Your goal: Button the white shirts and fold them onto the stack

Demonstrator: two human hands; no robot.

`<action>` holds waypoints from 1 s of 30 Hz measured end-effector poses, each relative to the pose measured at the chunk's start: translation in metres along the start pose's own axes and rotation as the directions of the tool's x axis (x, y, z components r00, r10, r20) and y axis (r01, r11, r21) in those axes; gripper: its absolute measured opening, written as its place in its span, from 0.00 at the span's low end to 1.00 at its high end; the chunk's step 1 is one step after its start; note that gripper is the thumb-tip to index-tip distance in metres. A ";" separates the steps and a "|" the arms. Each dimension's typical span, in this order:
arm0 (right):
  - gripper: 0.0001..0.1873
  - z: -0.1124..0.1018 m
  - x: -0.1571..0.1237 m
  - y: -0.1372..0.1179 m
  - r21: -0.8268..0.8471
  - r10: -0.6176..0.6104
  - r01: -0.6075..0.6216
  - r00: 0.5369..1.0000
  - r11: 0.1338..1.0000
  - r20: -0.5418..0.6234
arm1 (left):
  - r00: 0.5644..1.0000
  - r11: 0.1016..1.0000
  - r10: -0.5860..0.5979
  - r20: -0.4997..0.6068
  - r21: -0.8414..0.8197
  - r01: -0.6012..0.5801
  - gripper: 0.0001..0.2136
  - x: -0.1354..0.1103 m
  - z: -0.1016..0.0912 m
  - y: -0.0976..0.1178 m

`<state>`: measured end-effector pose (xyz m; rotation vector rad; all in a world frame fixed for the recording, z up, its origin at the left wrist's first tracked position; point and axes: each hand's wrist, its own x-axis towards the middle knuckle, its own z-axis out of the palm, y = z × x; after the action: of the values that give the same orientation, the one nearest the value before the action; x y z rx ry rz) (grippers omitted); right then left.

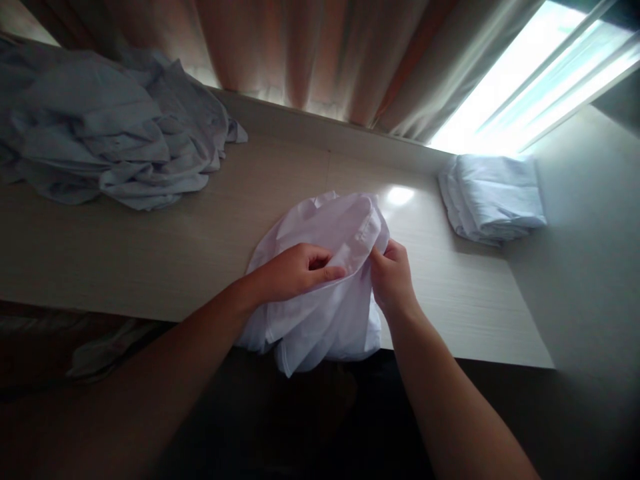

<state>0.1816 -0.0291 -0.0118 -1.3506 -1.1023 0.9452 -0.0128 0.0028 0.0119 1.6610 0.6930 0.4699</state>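
Observation:
A white shirt lies bunched on the pale wooden tabletop, with its lower part hanging over the near edge. My left hand pinches a fold of the shirt's fabric between thumb and fingers. My right hand grips the shirt's collar edge just to the right. Both hands are close together at the middle of the garment.
A heap of crumpled pale blue-grey clothes covers the far left of the table. A folded stack of white garments rests at the far right by the wall. Curtains and a bright window run behind.

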 end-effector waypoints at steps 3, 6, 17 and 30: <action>0.16 0.000 0.000 -0.001 -0.011 -0.006 0.006 1.000 1.000 0.001 | 0.999 0.999 0.027 -0.040 -0.035 -0.028 0.15 0.000 0.003 0.000; 0.13 0.003 -0.003 -0.002 -0.035 -0.026 0.026 0.999 0.999 0.021 | 0.995 0.999 0.037 -0.093 0.002 -0.037 0.15 0.001 0.010 0.002; 0.15 0.004 -0.004 -0.005 -0.052 0.006 -0.004 0.999 0.999 0.033 | 0.972 0.999 0.038 -0.232 -0.001 -0.039 0.11 0.004 0.011 -0.004; 0.15 0.004 -0.005 -0.004 -0.135 -0.013 0.022 0.998 0.991 0.066 | 0.968 0.999 0.033 -0.248 -0.002 -0.034 0.13 0.006 0.019 -0.006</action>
<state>0.1761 -0.0325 -0.0087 -1.4263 -1.2455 0.9202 0.0024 -0.0066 0.0014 1.6258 0.8461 0.7117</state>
